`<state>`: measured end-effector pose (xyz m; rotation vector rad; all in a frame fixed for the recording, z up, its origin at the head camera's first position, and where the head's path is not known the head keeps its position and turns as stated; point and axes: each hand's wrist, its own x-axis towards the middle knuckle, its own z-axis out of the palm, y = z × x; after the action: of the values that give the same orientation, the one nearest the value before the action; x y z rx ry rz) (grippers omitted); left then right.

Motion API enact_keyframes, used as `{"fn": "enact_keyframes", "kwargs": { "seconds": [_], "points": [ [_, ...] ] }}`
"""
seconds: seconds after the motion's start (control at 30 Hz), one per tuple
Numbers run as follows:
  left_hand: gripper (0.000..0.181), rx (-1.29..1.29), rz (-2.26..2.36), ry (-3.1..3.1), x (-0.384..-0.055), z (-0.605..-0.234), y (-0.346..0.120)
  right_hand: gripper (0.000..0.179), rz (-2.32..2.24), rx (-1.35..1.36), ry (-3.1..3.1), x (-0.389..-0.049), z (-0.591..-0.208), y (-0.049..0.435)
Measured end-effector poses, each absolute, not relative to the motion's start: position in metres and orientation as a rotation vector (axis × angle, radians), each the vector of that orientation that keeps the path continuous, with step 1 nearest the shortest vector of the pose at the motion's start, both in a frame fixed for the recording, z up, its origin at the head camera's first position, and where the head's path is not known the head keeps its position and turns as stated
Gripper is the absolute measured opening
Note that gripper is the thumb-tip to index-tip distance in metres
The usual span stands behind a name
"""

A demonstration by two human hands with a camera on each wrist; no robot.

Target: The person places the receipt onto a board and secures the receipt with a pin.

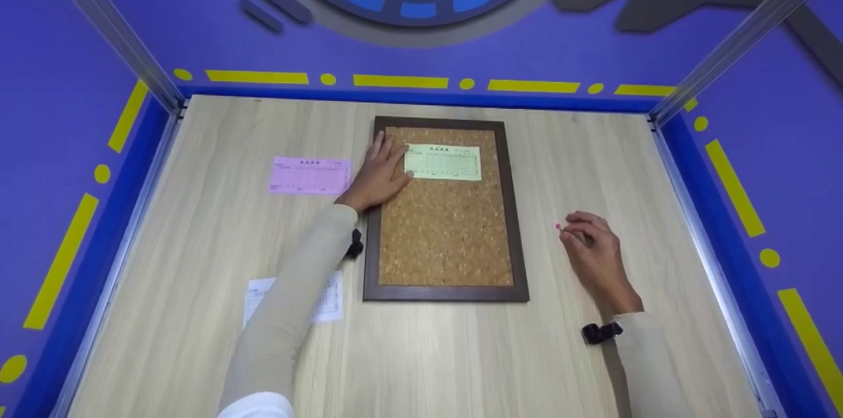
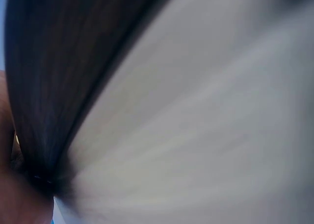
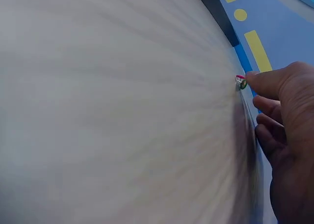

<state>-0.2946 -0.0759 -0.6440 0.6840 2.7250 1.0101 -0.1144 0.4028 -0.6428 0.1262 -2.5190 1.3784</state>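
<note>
A cork board in a dark brown frame lies on the table. On its upper part is a pale green printed slip. My left hand rests over the board's upper left edge with its fingers spread, index and thumb tips at the slip's left edge. The left wrist view shows mostly the dark frame side and tabletop. To the right of the board, my right hand pinches a small thumbtack between thumb and index finger. A pink tack head shows right at those fingertips.
A pink printed slip lies left of the board. Below it, a white printed slip is partly hidden under my left forearm. Blue-purple walls with yellow marks enclose the wooden table at the back and sides.
</note>
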Motion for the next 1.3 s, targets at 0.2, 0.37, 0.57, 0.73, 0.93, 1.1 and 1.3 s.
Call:
{"fn": "enact_keyframes", "kwargs": {
  "seconds": [0.2, 0.37, 0.57, 0.73, 0.93, 1.1, 1.3],
  "points": [
    [0.078, 0.663, 0.978, 2.728, -0.293, -0.64, -0.075, 0.009, 1.332, 0.211, -2.444, -0.13, -0.638, 0.391],
    [0.076, 0.668, 0.963, 2.752, -0.29, -0.636, -0.074, 0.013, 1.316, 0.349, -2.376, -0.149, -0.63, 0.382],
    [0.075, 0.661, 0.965, 2.765, -0.29, -0.637, -0.073, 0.011, 1.286, 0.423, -2.411, -0.167, -0.619, 0.373],
    [0.075, 0.662, 0.92, 2.787, -0.286, -0.633, -0.073, 0.009, 1.284, 0.41, -2.451, -0.178, -0.616, 0.366],
    [0.075, 0.677, 0.902, 2.801, -0.286, -0.632, -0.072, 0.011, 1.32, 0.422, -2.442, -0.19, -0.614, 0.357],
    [0.076, 0.677, 0.954, 2.777, -0.289, -0.638, -0.074, 0.01, 1.346, 0.42, -2.417, -0.197, -0.611, 0.348],
    [0.076, 0.692, 0.967, 2.762, -0.29, -0.641, -0.074, 0.007, 1.376, 0.438, -2.399, -0.201, -0.601, 0.329]
  ]
}}
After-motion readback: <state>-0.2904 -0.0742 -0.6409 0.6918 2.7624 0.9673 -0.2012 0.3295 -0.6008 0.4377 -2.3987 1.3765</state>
